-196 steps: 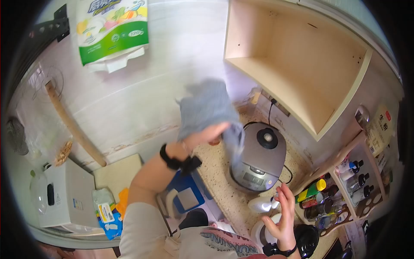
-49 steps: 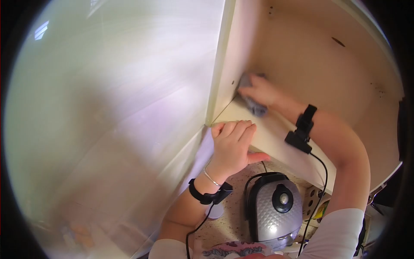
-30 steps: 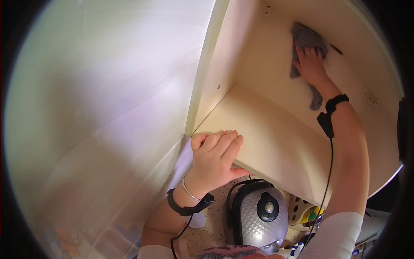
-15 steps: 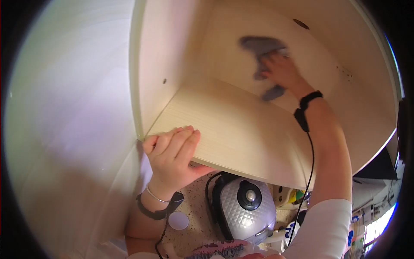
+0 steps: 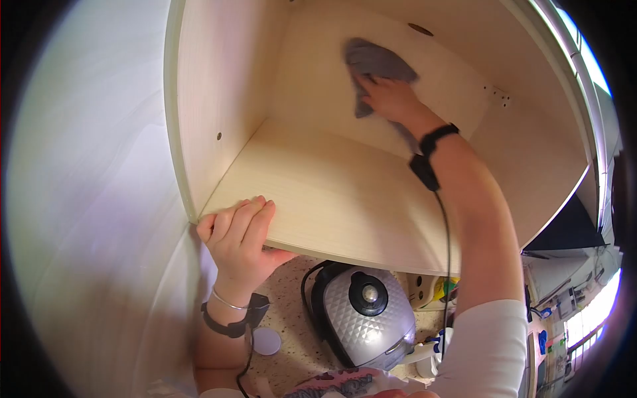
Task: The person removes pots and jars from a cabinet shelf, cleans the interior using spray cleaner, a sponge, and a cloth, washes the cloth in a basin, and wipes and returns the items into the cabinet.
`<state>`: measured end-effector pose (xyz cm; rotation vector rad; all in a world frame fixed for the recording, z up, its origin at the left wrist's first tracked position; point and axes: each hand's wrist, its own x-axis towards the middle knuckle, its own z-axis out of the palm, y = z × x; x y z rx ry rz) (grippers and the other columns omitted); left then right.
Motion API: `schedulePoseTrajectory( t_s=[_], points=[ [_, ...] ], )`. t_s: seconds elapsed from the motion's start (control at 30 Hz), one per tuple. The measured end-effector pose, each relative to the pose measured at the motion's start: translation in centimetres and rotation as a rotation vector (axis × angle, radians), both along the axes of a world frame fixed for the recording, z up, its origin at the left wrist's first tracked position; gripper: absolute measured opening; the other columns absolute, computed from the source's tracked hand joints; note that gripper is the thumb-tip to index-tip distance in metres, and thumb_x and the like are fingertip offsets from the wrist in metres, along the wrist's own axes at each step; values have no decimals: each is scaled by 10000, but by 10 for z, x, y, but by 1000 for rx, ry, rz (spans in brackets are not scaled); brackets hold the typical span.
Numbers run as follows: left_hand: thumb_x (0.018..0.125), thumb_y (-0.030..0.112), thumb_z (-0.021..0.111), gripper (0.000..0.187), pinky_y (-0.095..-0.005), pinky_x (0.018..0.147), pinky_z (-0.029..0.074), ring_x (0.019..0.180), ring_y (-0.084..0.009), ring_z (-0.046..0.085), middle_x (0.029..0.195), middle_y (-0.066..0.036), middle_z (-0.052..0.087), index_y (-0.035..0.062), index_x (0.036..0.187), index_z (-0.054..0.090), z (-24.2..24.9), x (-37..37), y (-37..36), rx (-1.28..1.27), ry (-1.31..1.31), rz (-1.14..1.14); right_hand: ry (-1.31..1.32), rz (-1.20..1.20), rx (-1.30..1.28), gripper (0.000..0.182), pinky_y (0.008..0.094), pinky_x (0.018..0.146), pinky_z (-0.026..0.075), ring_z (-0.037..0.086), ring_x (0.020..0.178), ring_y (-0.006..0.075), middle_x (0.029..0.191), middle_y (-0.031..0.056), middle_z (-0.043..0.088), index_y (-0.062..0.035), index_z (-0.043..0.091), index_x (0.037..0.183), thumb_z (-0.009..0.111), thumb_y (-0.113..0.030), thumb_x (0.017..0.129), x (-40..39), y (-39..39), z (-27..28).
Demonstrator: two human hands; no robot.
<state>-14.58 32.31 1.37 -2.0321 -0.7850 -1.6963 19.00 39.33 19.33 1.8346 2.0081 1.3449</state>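
Note:
Inside a pale wooden cabinet, my right hand presses a grey cloth against the back panel. Part of the cloth hangs below my fingers, partly hidden by the wrist. My left hand is closed around the front edge of the cabinet's bottom board, near its left corner, fingers on top and thumb beneath. Both wrists wear black bands with cables.
Below the cabinet, a silver rice cooker stands on a speckled counter. A white round disc lies left of it. A pale wall fills the left side. The back panel has an oval hole.
My right hand and the cloth have moved up and to the left across the back panel. The view has shifted slightly; my left hand keeps its hold on the board edge.

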Motion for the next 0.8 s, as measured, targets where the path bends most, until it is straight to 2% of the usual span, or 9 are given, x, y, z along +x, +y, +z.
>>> schedulePoseTrajectory(
  t_s=[0.07,0.17,0.27,0.37,0.47,0.57,0.67,0.77,0.8],
  points=[
    [645,597,667,548,-331,787,306,802,-166,559,910,-5,635,99,869,619,-1,-1,0,12,4,3,-4,-87,-97,583,446,893,419,531,1090,318,1207,140,544,-221,308,1386,510,-392,866,-26,10,17],
    [653,599,660,544,-330,780,307,803,-169,562,900,-7,637,104,874,618,2,-2,1,29,17,-2,61,-309,-69,562,434,918,415,514,1128,310,1224,143,534,-229,305,1391,489,-382,882,-23,-21,45],
    [656,604,655,544,-328,769,306,801,-169,562,889,-7,637,108,878,616,1,-2,-1,30,20,3,102,-280,220,494,424,926,415,515,1126,312,1215,158,537,-223,364,1358,476,-351,894,49,-63,55],
    [660,598,657,536,-326,763,300,791,-167,556,896,-1,636,113,886,616,1,2,0,34,4,0,10,-383,202,469,433,906,423,539,1073,319,1147,163,572,-162,440,1302,515,-323,868,106,-116,58],
    [638,598,675,551,-323,766,299,795,-162,551,911,3,636,117,900,623,-3,2,1,39,17,5,-139,-522,166,459,445,895,423,545,1040,315,1084,164,593,-79,471,1259,547,-230,832,130,-150,63],
    [628,611,674,569,-322,767,299,802,-157,548,913,7,637,117,905,627,-5,3,1,37,23,-1,-469,-766,-142,378,443,856,444,569,972,315,1033,158,607,-11,574,1134,566,-144,781,101,-161,73],
    [630,620,669,575,-321,767,298,804,-154,544,917,11,637,118,906,629,-5,1,3,50,18,-19,-254,-860,-202,273,434,840,455,583,962,329,1076,183,598,0,654,988,559,-96,751,84,-163,46],
    [629,622,669,576,-322,770,299,803,-152,541,919,14,636,118,904,629,-4,0,1,35,13,-20,125,-704,52,273,388,853,460,598,954,316,1102,205,588,-11,680,914,566,-114,688,135,-153,5],
    [626,616,673,571,-321,771,299,802,-152,540,917,15,635,119,903,629,-5,0,1,37,16,-14,111,-771,-105,266,385,861,457,596,960,318,1081,209,596,-9,680,903,565,-117,689,140,-154,1]
  ],
)
